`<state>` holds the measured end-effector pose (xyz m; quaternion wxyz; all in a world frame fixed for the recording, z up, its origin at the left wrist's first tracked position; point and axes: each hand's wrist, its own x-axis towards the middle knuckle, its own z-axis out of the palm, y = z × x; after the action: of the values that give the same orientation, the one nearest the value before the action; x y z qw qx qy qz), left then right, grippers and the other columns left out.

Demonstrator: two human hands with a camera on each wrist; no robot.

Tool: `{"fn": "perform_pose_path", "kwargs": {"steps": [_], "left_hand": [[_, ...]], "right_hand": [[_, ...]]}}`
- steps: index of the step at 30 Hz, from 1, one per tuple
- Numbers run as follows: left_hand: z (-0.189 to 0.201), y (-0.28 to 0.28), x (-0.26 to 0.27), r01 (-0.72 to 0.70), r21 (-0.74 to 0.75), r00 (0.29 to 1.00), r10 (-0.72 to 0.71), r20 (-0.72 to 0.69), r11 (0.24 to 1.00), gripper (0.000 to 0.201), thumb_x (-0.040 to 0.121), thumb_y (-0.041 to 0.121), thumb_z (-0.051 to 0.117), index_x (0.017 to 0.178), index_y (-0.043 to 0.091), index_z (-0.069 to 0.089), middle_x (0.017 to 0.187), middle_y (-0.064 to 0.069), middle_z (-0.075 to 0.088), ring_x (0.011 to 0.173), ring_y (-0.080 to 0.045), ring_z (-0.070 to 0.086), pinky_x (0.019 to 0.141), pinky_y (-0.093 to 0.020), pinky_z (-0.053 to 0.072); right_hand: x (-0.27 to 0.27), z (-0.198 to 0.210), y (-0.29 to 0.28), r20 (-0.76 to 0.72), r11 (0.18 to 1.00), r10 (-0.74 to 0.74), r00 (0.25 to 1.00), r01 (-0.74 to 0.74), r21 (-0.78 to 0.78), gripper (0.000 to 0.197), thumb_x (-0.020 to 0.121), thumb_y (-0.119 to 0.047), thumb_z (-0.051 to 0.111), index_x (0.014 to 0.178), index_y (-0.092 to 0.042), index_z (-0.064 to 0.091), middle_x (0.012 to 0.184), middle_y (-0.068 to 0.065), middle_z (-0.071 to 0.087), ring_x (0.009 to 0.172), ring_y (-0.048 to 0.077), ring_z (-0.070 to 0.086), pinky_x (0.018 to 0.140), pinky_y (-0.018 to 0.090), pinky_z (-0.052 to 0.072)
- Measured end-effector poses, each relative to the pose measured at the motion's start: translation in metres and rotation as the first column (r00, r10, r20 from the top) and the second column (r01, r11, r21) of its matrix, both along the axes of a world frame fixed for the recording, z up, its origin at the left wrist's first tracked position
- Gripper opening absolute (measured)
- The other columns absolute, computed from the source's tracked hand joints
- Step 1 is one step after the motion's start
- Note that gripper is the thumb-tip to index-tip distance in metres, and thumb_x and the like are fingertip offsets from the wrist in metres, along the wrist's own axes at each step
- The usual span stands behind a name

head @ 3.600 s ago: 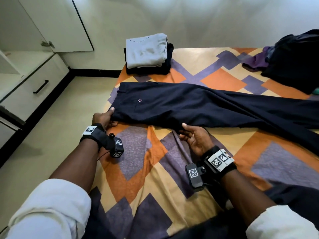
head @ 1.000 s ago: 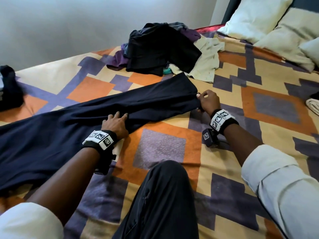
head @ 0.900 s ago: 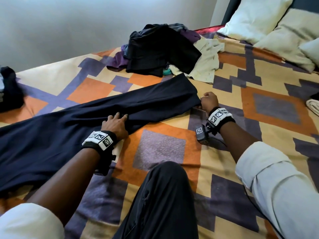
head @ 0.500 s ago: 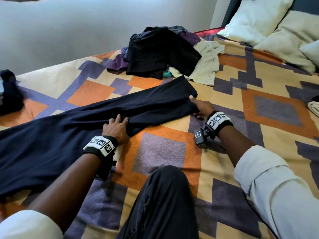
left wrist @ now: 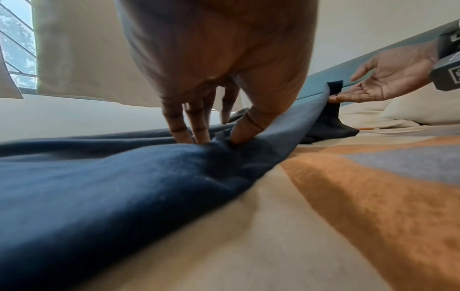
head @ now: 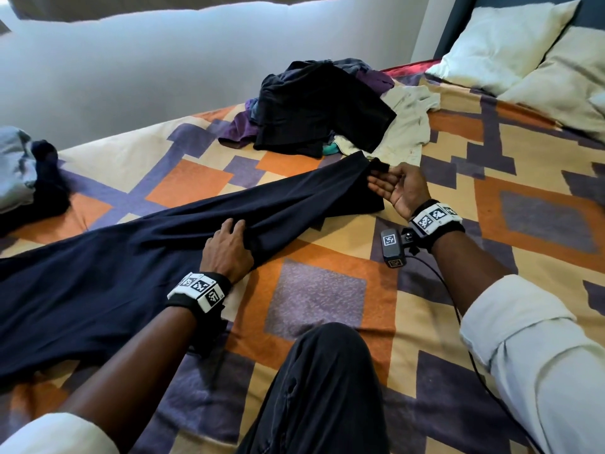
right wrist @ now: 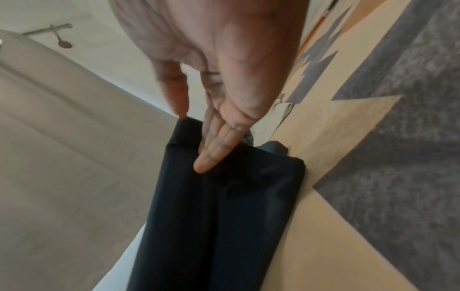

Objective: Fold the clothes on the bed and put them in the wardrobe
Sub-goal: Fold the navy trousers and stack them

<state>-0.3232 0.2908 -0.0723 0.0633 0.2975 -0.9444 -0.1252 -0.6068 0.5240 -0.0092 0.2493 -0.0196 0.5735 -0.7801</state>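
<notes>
Navy trousers lie stretched across the patterned bedspread, waist end off to the left, leg ends at the right. My left hand pinches a fold of the near edge at mid-leg; in the left wrist view its thumb and fingers dig into the blue cloth. My right hand is palm up at the hem, fingers straight under the raised end. In the right wrist view the thumb tip touches the hem of the trousers while the straight fingers lie against the cloth.
A heap of unfolded dark and purple clothes with a cream garment lies just beyond the hem. Folded clothes are stacked at the far left edge. Pillows are at the top right. My knee rests on the bed in front.
My right hand has turned palm up and lifted the trouser hem off the bed. My left hand has gone from lying flat on the leg to pinching a fold of it.
</notes>
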Motion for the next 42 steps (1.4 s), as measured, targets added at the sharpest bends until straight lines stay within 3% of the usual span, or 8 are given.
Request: {"fn": "perform_pose_path", "kwargs": {"steps": [4, 10, 22, 25, 31, 34, 38, 42], "left_hand": [[0.0, 0.003, -0.003, 0.089, -0.049, 0.987, -0.094, -0.127, 0.995, 0.06, 0.089, 0.048, 0.058, 0.138, 0.015, 0.05, 0.146, -0.008, 0.049, 0.13, -0.029, 0.049, 0.106, -0.043, 0.039], [-0.003, 0.012, -0.012, 0.182, -0.118, 0.983, -0.178, 0.041, 0.976, 0.041, 0.089, 0.047, 0.06, 0.118, 0.019, 0.064, 0.125, -0.005, 0.061, 0.121, -0.027, 0.05, 0.098, -0.041, 0.038], [-0.008, 0.005, -0.014, 0.234, -0.06, 0.972, -0.234, 0.01, 0.97, 0.015, 0.09, 0.028, 0.057, 0.09, 0.017, 0.067, 0.111, -0.004, 0.06, 0.107, -0.027, 0.051, 0.089, -0.039, 0.041], [-0.01, 0.004, -0.013, 0.227, -0.047, 0.973, -0.229, -0.03, 0.973, 0.012, 0.089, 0.026, 0.058, 0.089, 0.017, 0.066, 0.111, -0.004, 0.061, 0.104, -0.028, 0.052, 0.088, -0.04, 0.042], [-0.007, -0.002, -0.017, 0.207, -0.041, 0.951, -0.21, -0.225, 0.978, 0.018, 0.092, 0.029, 0.06, 0.084, 0.013, 0.066, 0.102, -0.006, 0.062, 0.086, -0.028, 0.06, 0.079, -0.039, 0.049], [-0.006, -0.005, -0.019, 0.164, -0.074, 0.961, -0.176, -0.215, 0.984, 0.02, 0.092, 0.029, 0.056, 0.083, 0.013, 0.066, 0.101, -0.005, 0.064, 0.087, -0.03, 0.06, 0.078, -0.039, 0.046], [-0.011, -0.009, -0.02, 0.165, -0.133, 0.973, -0.183, -0.142, 0.977, 0.025, 0.089, 0.032, 0.053, 0.084, 0.015, 0.07, 0.104, -0.002, 0.07, 0.102, -0.028, 0.057, 0.085, -0.041, 0.044], [-0.007, -0.013, -0.026, 0.119, -0.133, 0.971, -0.144, -0.192, 0.984, 0.026, 0.093, 0.027, 0.047, 0.092, 0.012, 0.068, 0.102, -0.008, 0.07, 0.1, -0.033, 0.06, 0.085, -0.043, 0.043]], "right_hand": [[-0.003, 0.006, -0.006, -0.233, 0.986, -0.02, 0.972, 0.058, 0.155, 0.01, 0.091, 0.0, 0.057, 0.091, -0.008, 0.063, 0.092, 0.011, 0.071, 0.075, 0.019, 0.069, 0.065, 0.026, 0.057], [-0.011, 0.005, -0.002, -0.045, 0.909, -0.049, 0.998, 0.063, 0.413, 0.052, 0.089, -0.061, 0.05, 0.072, -0.012, 0.059, 0.066, 0.007, 0.063, 0.064, 0.026, 0.063, 0.056, 0.03, 0.054], [-0.027, -0.029, -0.021, 0.137, 0.622, 0.146, 0.98, -0.199, 0.757, 0.018, 0.092, -0.02, 0.06, 0.106, -0.009, 0.063, 0.09, 0.017, 0.058, 0.067, 0.025, 0.056, 0.047, 0.027, 0.051], [-0.027, -0.005, -0.025, -0.121, 0.415, 0.363, 0.924, -0.044, 0.909, 0.02, 0.098, -0.012, 0.049, 0.108, -0.005, 0.065, 0.126, 0.023, 0.058, 0.099, 0.031, 0.061, 0.08, 0.032, 0.049], [-0.045, 0.017, -0.035, -0.47, 0.976, 0.058, 0.881, 0.05, 0.214, 0.037, 0.083, 0.005, 0.056, 0.108, -0.022, 0.06, 0.119, 0.013, 0.064, 0.108, 0.018, 0.061, 0.093, 0.027, 0.048], [-0.061, 0.002, -0.041, -0.401, 0.94, -0.001, 0.916, 0.137, 0.312, 0.033, 0.082, 0.002, 0.058, 0.115, -0.005, 0.063, 0.118, 0.018, 0.064, 0.11, 0.028, 0.061, 0.092, 0.033, 0.049], [-0.066, -0.021, -0.042, -0.246, 0.551, 0.269, 0.931, 0.061, 0.832, 0.032, 0.101, -0.017, 0.048, 0.125, -0.001, 0.063, 0.131, 0.02, 0.059, 0.12, 0.034, 0.055, 0.097, 0.035, 0.042], [-0.08, -0.04, -0.041, -0.178, 0.672, 0.102, 0.979, 0.064, 0.738, 0.057, 0.077, -0.035, 0.078, 0.118, 0.002, 0.064, 0.12, 0.015, 0.066, 0.106, 0.031, 0.063, 0.09, 0.036, 0.05]]}}
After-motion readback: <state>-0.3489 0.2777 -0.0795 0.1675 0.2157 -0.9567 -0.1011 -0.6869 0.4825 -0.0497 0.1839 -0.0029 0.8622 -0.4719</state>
